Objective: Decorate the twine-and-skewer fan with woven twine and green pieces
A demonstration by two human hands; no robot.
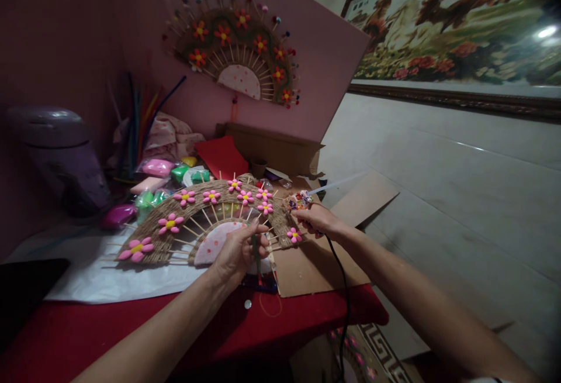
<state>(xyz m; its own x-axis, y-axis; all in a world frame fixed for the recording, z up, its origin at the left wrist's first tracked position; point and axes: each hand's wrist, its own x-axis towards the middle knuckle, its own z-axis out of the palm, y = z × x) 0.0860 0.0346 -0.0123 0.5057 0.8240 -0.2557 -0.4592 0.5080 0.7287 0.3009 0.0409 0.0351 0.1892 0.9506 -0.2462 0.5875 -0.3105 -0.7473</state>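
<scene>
My right hand (319, 219) is closed around a patterned hot glue gun (300, 200), with a translucent glue stick (335, 183) poking out of it and a black cord (340, 280) hanging down. In front of the dotted white centre of a twine-wrapped fan (151, 235), my left hand (236, 251) has its fingers pinched on a thin dark green strip (256, 254). Pink clay flowers with yellow centres sit along the fan's band, and thin wooden sticks form its ribs. The glue gun is close to the fan's right side. Its nozzle is hard to make out.
Bags of coloured clay (158, 167), a red sheet (223, 158) and pipe cleaners (138, 120) lie behind the fan. Cardboard (315, 272) lies at the right on the red-covered table (197, 324). A second fan (239, 49) hangs on the pink board. At the left stands a purple bin-like container (59, 161).
</scene>
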